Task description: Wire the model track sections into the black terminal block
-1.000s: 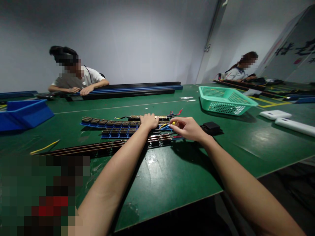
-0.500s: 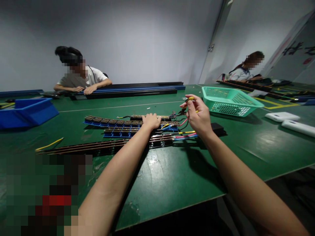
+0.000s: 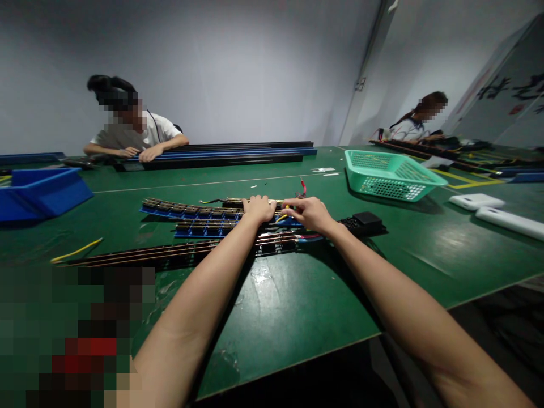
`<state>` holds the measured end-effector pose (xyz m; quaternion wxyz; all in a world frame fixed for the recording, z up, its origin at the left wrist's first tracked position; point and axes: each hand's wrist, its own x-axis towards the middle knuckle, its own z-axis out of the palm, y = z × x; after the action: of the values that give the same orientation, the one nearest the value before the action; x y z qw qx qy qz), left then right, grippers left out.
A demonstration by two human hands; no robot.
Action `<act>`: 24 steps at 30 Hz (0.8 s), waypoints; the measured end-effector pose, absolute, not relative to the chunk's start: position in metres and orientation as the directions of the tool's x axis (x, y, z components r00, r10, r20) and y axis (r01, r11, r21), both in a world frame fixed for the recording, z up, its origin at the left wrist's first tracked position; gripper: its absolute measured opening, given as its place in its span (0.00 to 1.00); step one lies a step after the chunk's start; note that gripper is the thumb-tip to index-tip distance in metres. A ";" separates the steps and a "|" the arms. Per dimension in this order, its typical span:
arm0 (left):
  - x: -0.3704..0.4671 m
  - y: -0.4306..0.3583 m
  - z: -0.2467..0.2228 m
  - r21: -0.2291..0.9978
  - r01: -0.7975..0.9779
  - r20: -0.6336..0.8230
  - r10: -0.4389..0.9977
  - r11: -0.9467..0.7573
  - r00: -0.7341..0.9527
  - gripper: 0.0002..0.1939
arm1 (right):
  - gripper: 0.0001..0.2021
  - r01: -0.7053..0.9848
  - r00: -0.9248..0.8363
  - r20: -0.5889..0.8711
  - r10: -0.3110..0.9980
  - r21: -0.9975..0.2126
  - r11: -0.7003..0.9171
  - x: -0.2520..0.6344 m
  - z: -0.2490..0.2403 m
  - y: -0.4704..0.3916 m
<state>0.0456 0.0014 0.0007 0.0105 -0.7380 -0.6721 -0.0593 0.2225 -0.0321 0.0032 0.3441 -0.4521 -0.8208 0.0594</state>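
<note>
My left hand [image 3: 258, 209] lies palm down across the strips at mid-table, its fingers bent over their far side and gripping. Beneath it run a blue rail strip [image 3: 191, 211] with metal rods along its top and a shorter blue strip [image 3: 206, 228]. Just right of it, my right hand [image 3: 312, 214] is closed low over the wired ends, on yellow-handled pliers [image 3: 287, 207] that its fingers mostly hide. Nearer to me is a long black strip with copper-coloured rods [image 3: 170, 252]; red and blue wires [image 3: 310, 238] leave its right end.
A green basket [image 3: 395, 181] stands right, beyond white cases [image 3: 510, 221]. At left are a blue bin [image 3: 46, 192] and a yellow wire [image 3: 79, 249]. A black block [image 3: 368, 222] lies beside my right wrist. Two people sit across, one behind long rails [image 3: 221, 156].
My right hand has come down and left with the pliers, from above the wires to the strips beside my left hand. The left hand stays on the strips. The view has shifted slightly.
</note>
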 end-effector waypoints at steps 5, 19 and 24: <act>0.046 0.001 0.002 0.065 0.993 0.097 0.991 -0.098 0.091 0.30 | 0.16 0.658 -0.191 0.604 0.773 -0.506 0.558 0.218 0.002 -0.031; 0.046 0.002 0.002 0.065 0.994 0.076 0.993 -0.090 0.085 0.29 | 0.21 0.126 0.114 0.667 0.736 -0.745 0.655 0.215 0.059 -0.098; 0.045 0.002 0.001 0.066 0.994 0.078 0.993 -0.092 0.087 0.30 | 0.22 0.170 -0.010 0.690 0.723 -0.712 0.682 0.214 0.061 -0.148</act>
<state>0.0449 0.0022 0.0013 0.0022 -0.7371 -0.6739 -0.0511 0.2136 -0.1484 0.0615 0.6209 -0.3308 -0.6748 0.2229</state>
